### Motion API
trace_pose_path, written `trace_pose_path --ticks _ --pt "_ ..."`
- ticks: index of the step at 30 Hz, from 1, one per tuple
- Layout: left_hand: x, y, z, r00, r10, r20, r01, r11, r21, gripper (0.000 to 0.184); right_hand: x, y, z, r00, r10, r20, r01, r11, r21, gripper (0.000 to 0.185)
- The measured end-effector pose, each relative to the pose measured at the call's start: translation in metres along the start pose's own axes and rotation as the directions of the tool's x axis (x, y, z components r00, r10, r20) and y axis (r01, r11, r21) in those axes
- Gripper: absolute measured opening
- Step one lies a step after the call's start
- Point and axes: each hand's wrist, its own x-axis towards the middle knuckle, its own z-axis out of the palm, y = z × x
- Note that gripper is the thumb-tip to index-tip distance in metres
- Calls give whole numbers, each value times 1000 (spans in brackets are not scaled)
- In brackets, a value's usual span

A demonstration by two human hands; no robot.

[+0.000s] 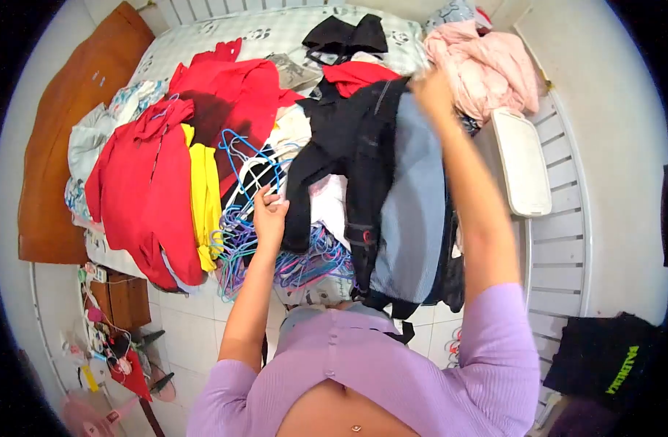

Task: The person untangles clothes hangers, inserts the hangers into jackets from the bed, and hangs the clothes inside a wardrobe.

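Observation:
My left hand (270, 213) has its fingers curled at a white hanger (255, 173), beside a blue hanger (234, 148). Under and around it lies a tangle of blue, purple and pink hangers (315, 258). My right hand (432, 93) is smeared by motion at the upper end of a blue-grey garment (414, 197), near the pink cloth; its fingers cannot be made out. Next to that garment lies black clothing (361, 146). On the left are a red hooded garment (148, 189) and a yellow cloth (204, 197).
The clothes lie on a bed with a panda-print sheet (275, 30). A pink cloth (487, 65) and a white plastic bin (523, 164) stand on the right, by slatted rails (560, 240). A brown board (71, 138) leans at the left; cables and small items lie below it.

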Motion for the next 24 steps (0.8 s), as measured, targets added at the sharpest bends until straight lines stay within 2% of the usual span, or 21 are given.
trace_pose_path --ticks 1,2,3,4,5,6,8,9,10,11,12,14,15,16,18,19,20,21,22,23,24 --pt "4 -28 -3 994 105 -2 -104 987 119 54 -49 -19 41 991 -110 -75 100 987 -122 32" --pt "2 -44 -6 992 125 -15 -117 957 264 48 -95 -36 65 987 -42 152 24 992 121 29" --pt "-2 -51 -11 994 83 69 -99 957 274 45 -148 -25 126 976 -205 76 185 960 212 32" --pt "-8 -58 -15 987 37 157 -82 954 287 42 -208 -45 124 979 -17 203 -44 956 290 42" --pt "-16 -72 -17 984 35 177 -99 925 367 40 -266 -42 154 951 34 307 -125 952 281 57" --pt "-24 -90 -19 979 27 201 -116 887 447 38 -310 -52 146 788 162 593 -339 919 199 66" --pt "-42 -104 -21 966 -53 252 -100 825 556 37 -383 -66 125 660 186 728 -400 907 131 88" --pt "-50 -123 -22 959 -100 266 -81 801 593 38 -419 -67 127 683 207 700 -413 900 137 93" --pt "-57 -149 -21 950 -144 277 -65 777 627 38 -444 -70 122 635 268 724 -444 894 59 91" --pt "-64 -162 -20 908 -263 326 -45 713 700 46 -459 -74 110 687 312 656 -434 901 27 66" --pt "-72 -175 -19 905 -266 332 -49 711 701 46 -462 -72 107 683 318 657 -440 898 22 66" --pt "-90 -198 -19 870 -375 319 -31 606 795 54 -475 -57 112 509 361 781 -575 818 -3 31" --pt "-95 -202 -20 853 -394 341 -62 572 818 58 -479 -51 120 604 365 708 -535 844 22 12" --pt "-100 -200 -22 851 -398 342 -64 568 820 58 -476 -49 119 600 368 710 -540 841 21 12" --pt "-106 -197 -23 856 -215 470 -356 414 838 61 -462 -45 117 665 280 692 -555 806 207 13" --pt "-110 -196 -24 851 -116 512 -455 325 829 52 -450 -50 112 692 263 672 -565 776 279 16" --pt "-109 -196 -25 855 -125 503 -444 323 836 52 -442 -57 106 718 244 652 -571 742 351 19" --pt "-104 -181 -23 813 -293 503 -410 323 853 45 -437 -65 101 713 231 662 -569 742 354 19" --pt "-98 -172 -24 748 -453 484 -372 319 872 38 -434 -75 96 785 145 602 -483 752 449 25" --pt "-93 -172 -26 757 -462 461 -348 311 884 38 -435 -84 96 847 55 528 -386 748 540 31" --pt "-87 -173 -31 743 -458 488 -358 343 868 35 -443 -92 100 843 31 537 -380 741 554 31"
